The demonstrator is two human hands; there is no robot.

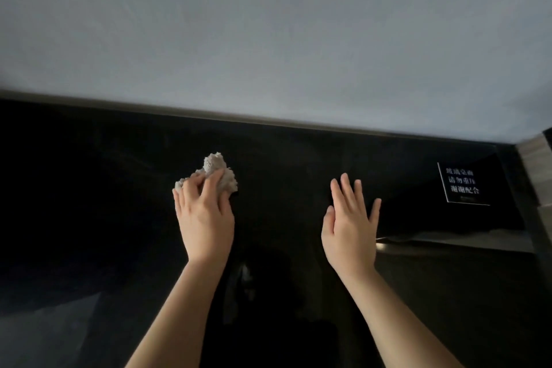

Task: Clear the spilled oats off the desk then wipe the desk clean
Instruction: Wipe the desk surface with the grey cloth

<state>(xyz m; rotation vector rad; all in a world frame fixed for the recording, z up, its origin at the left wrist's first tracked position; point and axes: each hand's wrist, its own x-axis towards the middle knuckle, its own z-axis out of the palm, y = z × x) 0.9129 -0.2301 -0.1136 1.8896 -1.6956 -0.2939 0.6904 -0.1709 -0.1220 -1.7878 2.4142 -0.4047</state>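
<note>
Desk (pixel 89 203): 1 | cloth (pixel 215 166): 1, gripped by left hand (pixel 203 212) | right hand (pixel 349 218): spread

left hand (pixel 204 212): palm down, fingers (pixel 209 185) curled over a crumpled cloth (pixel 216 166), gripping it tight
left forearm (pixel 179 317): bare, slanted up and rightward from the bottom edge
right hand (pixel 351 218): flat, back to the camera, holding nothing
right fingers (pixel 348 188): straight, slightly spread, thumb on the inner side
right forearm (pixel 397 317): bare, slanted up and leftward
spacing: hands apart, side by side
</note>
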